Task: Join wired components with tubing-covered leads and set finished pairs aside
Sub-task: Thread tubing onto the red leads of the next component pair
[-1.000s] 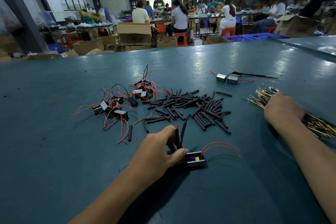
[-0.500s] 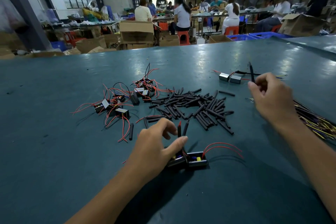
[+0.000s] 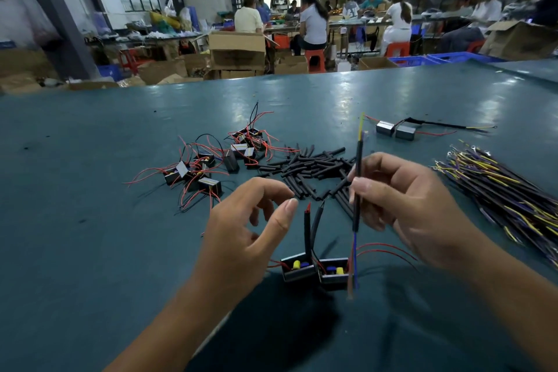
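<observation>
Two small black box components (image 3: 315, 272) sit side by side on the teal table (image 3: 90, 251), each with a black-tubed lead (image 3: 308, 229) standing up and thin red wires trailing right. My right hand (image 3: 404, 205) pinches a tubing-covered lead (image 3: 358, 178) upright, with yellow wire at its top and blue wire hanging below. My left hand (image 3: 244, 232) hovers just left of the upright leads, fingers loosely curled and holding nothing.
A heap of black tubing pieces (image 3: 314, 169) lies in the middle. Loose components with red wires (image 3: 211, 163) are at the left. A finished pair (image 3: 395, 130) rests at the far right, and a bundle of tubed leads (image 3: 507, 190) lies along the right edge.
My right hand has carried a tubed lead from the bundle in toward the two components. My left hand has let go of the upright leads and lifted slightly.
</observation>
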